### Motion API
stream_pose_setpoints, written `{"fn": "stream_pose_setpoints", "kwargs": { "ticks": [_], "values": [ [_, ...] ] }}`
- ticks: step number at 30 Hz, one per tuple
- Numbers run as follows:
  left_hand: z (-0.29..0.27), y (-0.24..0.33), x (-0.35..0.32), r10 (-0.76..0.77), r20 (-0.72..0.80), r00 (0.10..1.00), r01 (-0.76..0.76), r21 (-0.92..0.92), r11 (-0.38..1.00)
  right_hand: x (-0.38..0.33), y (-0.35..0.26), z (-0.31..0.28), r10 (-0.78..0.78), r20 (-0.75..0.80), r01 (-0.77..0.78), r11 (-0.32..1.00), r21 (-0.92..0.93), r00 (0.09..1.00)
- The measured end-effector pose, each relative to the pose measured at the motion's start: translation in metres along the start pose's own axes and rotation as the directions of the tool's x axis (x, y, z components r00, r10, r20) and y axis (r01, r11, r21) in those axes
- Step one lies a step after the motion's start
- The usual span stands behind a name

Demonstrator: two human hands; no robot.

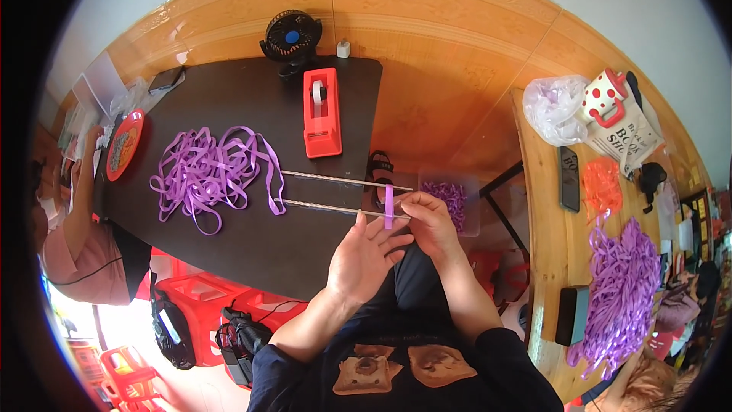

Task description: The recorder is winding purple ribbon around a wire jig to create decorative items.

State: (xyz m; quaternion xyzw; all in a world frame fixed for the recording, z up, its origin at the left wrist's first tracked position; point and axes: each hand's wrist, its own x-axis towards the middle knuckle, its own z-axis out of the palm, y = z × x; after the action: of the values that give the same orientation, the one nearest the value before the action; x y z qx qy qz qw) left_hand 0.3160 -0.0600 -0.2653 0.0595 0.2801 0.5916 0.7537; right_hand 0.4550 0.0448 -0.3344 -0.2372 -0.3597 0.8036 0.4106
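Observation:
Two long thin metal rods (328, 178) with twisted left halves stick out side by side past the right edge of the black table. Near their free ends a short purple ribbon band (389, 207) spans both rods. My left hand (360, 259) is open, palm up, its fingers spread under the lower rod by the band. On the right, my right hand (429, 221) is closed in a pinch at the rod tips, just beside the band; what lies between the fingertips is hidden. A loose heap of purple ribbon (206, 172) lies on the table, with a strand reaching the rods.
The black table (252, 259) carries a red tape dispenser (322, 118), a black fan (292, 38) and a red plate (126, 145). Below my right hand is a clear bin (469, 214) of purple pieces. A wooden table (545, 259) holds more purple ribbon (621, 290). Another person (88, 259) sits left.

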Motion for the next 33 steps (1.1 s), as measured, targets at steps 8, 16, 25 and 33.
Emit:
{"fn": "stream_pose_setpoints", "kwargs": {
  "ticks": [8, 16, 25, 33],
  "values": [
    [0.000, 0.000, -0.001, -0.005, -0.003, 1.000, 0.005, -0.003, 1.000, 0.010, 0.010, -0.005, 0.097, 0.081, -0.109, 0.981, 0.160, 0.992],
    [-0.003, 0.000, 0.001, -0.015, 0.008, 1.000, 0.016, -0.016, 1.000, 0.021, 0.025, -0.011, 0.172, 0.125, -0.186, 0.976, 0.110, 0.977],
    [-0.004, 0.000, 0.001, -0.015, 0.002, 1.000, 0.015, -0.008, 1.000, 0.035, 0.032, -0.005, 0.144, 0.306, -0.210, 0.957, 0.199, 0.941],
    [-0.006, -0.001, 0.002, -0.003, 0.005, 1.000, 0.003, -0.021, 1.000, 0.039, 0.030, -0.008, 0.158, 0.299, -0.194, 0.976, 0.097, 0.941]
  ]
}}
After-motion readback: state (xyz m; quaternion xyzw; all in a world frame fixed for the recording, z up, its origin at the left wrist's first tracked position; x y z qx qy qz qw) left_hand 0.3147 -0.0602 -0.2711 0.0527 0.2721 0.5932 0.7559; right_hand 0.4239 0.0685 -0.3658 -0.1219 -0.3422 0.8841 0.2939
